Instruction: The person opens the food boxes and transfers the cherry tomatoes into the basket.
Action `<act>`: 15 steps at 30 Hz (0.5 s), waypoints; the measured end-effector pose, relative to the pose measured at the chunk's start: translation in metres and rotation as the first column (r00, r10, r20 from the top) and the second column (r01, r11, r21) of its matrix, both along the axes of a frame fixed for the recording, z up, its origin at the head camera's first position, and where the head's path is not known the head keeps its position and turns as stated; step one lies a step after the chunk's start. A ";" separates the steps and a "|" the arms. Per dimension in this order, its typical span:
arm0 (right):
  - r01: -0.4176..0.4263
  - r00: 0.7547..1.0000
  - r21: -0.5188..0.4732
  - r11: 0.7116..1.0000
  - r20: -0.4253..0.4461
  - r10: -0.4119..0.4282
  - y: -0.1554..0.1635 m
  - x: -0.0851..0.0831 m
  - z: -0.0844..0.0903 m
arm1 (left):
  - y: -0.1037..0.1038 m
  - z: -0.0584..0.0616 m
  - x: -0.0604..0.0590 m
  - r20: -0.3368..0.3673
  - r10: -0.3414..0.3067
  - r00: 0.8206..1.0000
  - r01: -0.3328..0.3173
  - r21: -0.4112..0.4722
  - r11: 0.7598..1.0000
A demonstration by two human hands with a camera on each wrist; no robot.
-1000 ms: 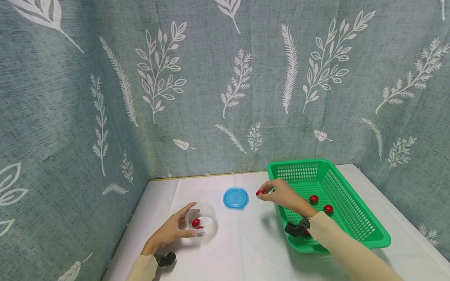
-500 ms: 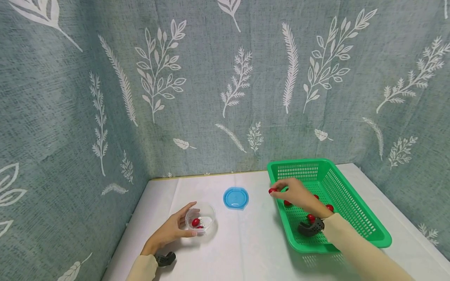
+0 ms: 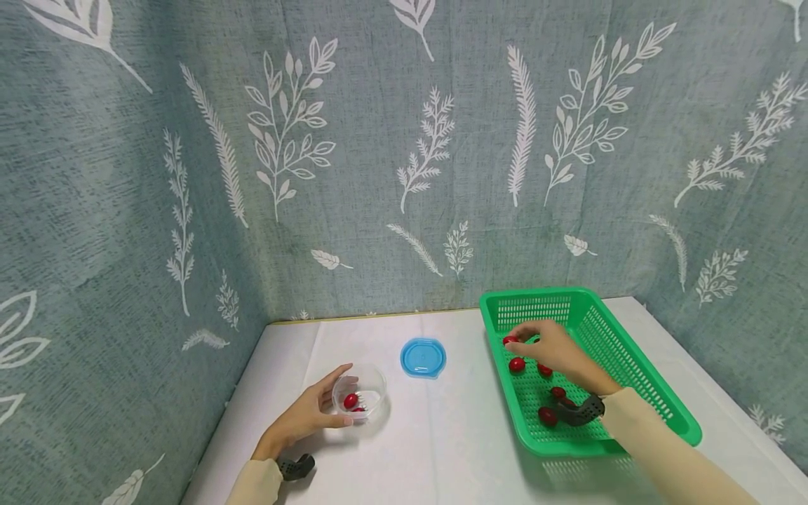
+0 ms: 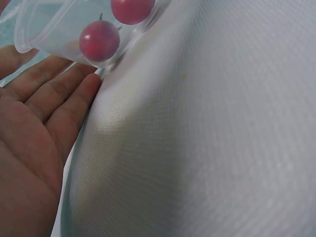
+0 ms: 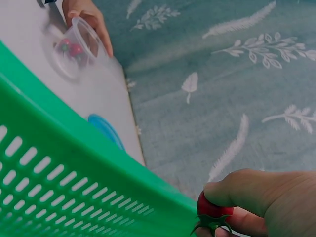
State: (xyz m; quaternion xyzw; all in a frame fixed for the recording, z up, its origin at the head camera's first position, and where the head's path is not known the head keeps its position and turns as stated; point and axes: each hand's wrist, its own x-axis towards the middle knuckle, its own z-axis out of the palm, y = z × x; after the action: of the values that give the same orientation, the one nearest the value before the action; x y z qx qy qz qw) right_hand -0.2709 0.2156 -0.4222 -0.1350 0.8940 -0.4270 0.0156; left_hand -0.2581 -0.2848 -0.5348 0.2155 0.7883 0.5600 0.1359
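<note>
My left hand [image 3: 306, 414] holds a clear round plastic tub [image 3: 377, 379] from its left side, thumb on the near side and fingers on the far side. Inside the tub lie two red cherry tomatoes [image 4: 99, 41], some with green stems. My right hand [image 3: 558, 352] is over the left part of a green slotted basket [image 3: 637, 351]. Its thumb and fingertips pinch a cherry tomato [image 5: 211, 206], the green calyx pointing down in the right wrist view. Several more tomatoes [image 3: 517, 365] lie on the basket floor, partly hidden by the hand and wrist.
A blue lid [image 3: 423, 358] lies flat on the white tabletop [image 3: 435, 435] between tub and basket. Behind and to the left rises a grey-green leaf-patterned cloth [image 3: 366, 140]. The basket's raised wall stands between the right hand and the lid.
My right hand has moved rightward, from beside the basket's left rim to over its inside, with the tomato still pinched. The left hand and tub have stayed put.
</note>
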 end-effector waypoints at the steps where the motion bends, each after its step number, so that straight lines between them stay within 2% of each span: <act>1: 0.005 1.000 0.002 1.000 0.001 -0.005 0.002 0.000 0.000 | 0.000 0.000 0.000 0.003 0.002 1.000 -0.002 0.002 1.000; 10: 0.029 1.000 0.029 0.999 -0.007 -0.029 0.018 0.003 -0.003 | 0.000 0.000 0.000 0.021 -0.003 1.000 0.003 0.005 1.000; 15: 0.043 0.999 0.075 0.996 -0.016 -0.042 0.027 0.003 -0.007 | 0.000 0.001 0.001 0.028 0.013 1.000 -0.013 -0.005 1.000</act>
State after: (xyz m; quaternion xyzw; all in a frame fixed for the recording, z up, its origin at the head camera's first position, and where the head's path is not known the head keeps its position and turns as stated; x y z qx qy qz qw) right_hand -0.2682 0.2422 -0.4296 -0.1184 0.9123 -0.3921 0.0052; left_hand -0.2575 -0.2847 -0.5336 0.2024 0.7890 0.5621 0.1436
